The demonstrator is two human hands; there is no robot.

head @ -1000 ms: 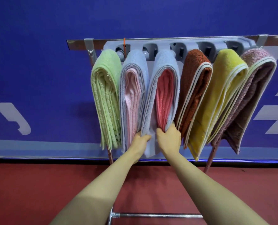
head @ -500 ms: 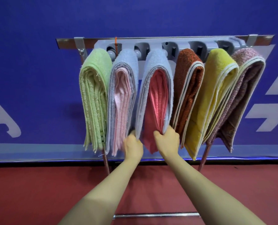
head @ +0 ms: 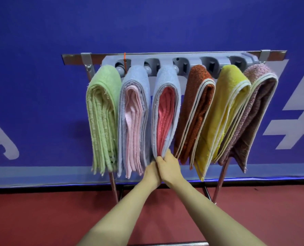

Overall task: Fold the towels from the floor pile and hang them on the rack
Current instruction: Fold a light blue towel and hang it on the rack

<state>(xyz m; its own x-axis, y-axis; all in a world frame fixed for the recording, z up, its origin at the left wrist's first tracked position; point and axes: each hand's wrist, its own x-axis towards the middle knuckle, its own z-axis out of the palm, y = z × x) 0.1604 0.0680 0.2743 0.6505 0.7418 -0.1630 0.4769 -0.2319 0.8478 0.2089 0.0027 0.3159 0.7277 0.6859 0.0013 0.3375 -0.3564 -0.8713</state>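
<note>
Several folded towels hang side by side on the grey rack (head: pixel 218 58). From the left they are a green towel (head: pixel 103 118), a blue towel with a pink lining (head: pixel 132 121), a blue towel with a coral lining (head: pixel 167 110), a rust towel (head: pixel 194 110), a yellow towel (head: pixel 224 114) and a mauve towel (head: pixel 250 119). My right hand (head: pixel 169 165) pinches the bottom edge of the coral-lined towel. My left hand (head: pixel 152 172) is pressed against my right hand just below that edge; its fingers are hidden. No floor pile is in view.
The rack stands on chrome legs (head: pixel 220 181) on a red floor (head: pixel 32 219), in front of a blue wall (head: pixel 41 50) with white markings. A metal base bar (head: pixel 174 243) lies at the bottom edge between my forearms.
My hands have come together at the bottom of the coral-lined towel, closing its two hanging halves. The view has shifted, so the rack sits further right and lower.
</note>
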